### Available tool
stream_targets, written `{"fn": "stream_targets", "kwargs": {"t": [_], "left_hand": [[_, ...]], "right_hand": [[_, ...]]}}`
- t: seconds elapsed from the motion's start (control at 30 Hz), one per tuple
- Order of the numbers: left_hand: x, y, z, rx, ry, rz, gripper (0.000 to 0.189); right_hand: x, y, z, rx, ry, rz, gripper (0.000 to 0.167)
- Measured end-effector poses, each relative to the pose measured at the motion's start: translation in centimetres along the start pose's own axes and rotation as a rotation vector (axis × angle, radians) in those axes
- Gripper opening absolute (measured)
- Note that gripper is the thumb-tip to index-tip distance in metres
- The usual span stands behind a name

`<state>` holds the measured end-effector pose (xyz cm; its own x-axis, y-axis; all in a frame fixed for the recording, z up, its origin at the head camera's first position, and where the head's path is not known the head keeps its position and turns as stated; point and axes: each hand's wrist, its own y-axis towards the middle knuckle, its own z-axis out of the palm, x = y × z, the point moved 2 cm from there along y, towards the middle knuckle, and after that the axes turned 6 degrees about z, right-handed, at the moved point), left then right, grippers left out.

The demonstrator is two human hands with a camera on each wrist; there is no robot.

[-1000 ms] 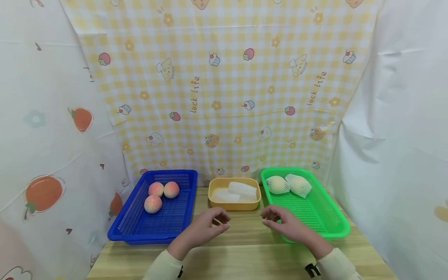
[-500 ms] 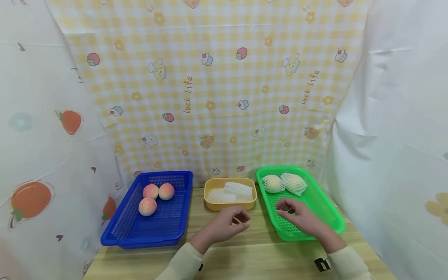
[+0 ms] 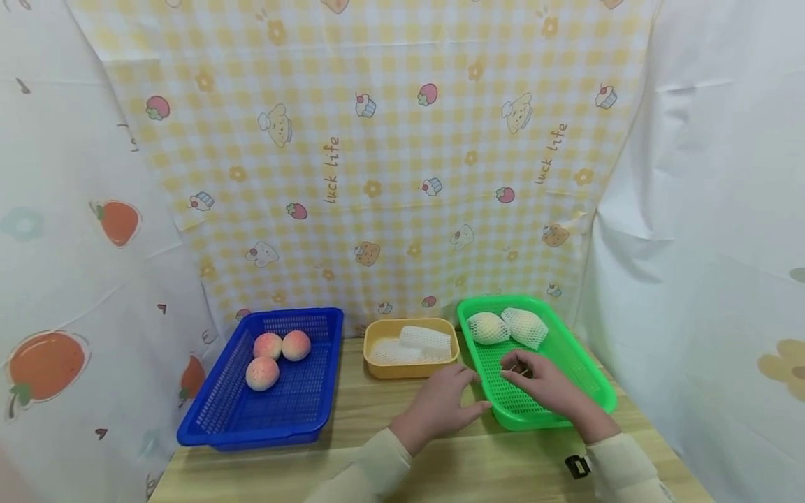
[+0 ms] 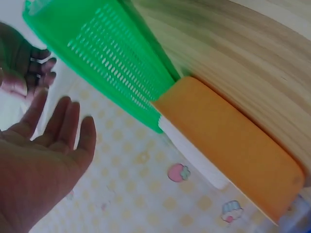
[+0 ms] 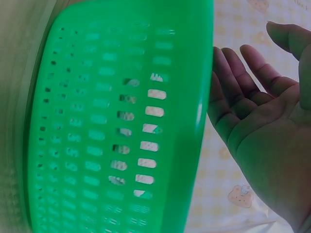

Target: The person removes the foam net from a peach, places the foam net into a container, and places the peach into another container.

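My left hand [image 3: 439, 405] is at the near-left rim of the green basket [image 3: 600, 374], thumb and fingers spread apart, holding nothing. Over that basket's near part hovers my right hand [image 3: 542, 383], loosely curled around nothing. Two pale round fruits in white foam nets, one on the left [image 3: 488, 328] and one on the right [image 3: 525, 327], lie at the basket's far end. In the left wrist view the left hand [image 4: 48, 160] has relaxed fingers. The right wrist view has the right hand [image 5: 272, 102] beside the basket wall [image 5: 187, 126], palm visible.
Three pink-and-cream peaches [image 3: 262, 374] sit in a blue basket [image 3: 295, 433] on the left. Between the baskets stands a small yellow bin [image 3: 411, 370] with white foam net sleeves [image 3: 425, 339]. A checked cloth [image 3: 377, 154] hangs behind the wooden table [image 3: 358, 398].
My left hand has moved right, from in front of the yellow bin to the green basket's rim, its fingers spreading. The right hand has moved right, further over the basket. The head view has shifted slightly.
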<state>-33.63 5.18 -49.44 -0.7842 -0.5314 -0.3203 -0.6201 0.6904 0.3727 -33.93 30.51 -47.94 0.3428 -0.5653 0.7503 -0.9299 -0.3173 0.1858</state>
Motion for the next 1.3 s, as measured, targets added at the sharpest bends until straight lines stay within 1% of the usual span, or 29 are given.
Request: {"fn": "stream_targets", "kwargs": {"t": [0.1,0.3,0.5,0.67,0.8,1.1,1.17,1.3], "left_hand": [[-0.7,0.8,0.9,0.009,0.092,-0.003,0.056],[-1.3,1.9,2.7,0.076,0.208,-0.001,0.073],[-1.6,2.6,4.1,0.124,0.288,0.034,0.076],[-1.3,2.8,5.4,0.17,0.358,0.048,0.079],[-1.1,2.8,6.1,0.169,0.371,0.063,0.08],[-0.9,2.8,6.5,0.154,0.369,0.065,0.081],[-0.9,2.7,6.5,0.152,0.371,0.063,0.082],[-0.9,2.7,6.4,0.147,0.381,0.065,0.081]], "right_hand": [[-0.4,0.2,-0.1,-0.011,-0.006,0.014,0.017],[-1.0,0.2,-0.5,-0.019,-0.008,0.068,0.022],[-1.5,0.4,-0.7,-0.02,-0.006,0.072,0.026],[-2.1,0.5,-0.8,-0.026,-0.02,0.089,0.025],[-2.3,0.6,-1.0,-0.033,-0.033,0.09,0.025],[-2.1,0.8,-1.6,-0.02,-0.059,0.111,0.024],[-2.1,0.9,-1.8,-0.019,-0.074,0.118,0.024],[-2.0,1.8,-2.6,-0.016,-0.128,0.104,0.021]]}}
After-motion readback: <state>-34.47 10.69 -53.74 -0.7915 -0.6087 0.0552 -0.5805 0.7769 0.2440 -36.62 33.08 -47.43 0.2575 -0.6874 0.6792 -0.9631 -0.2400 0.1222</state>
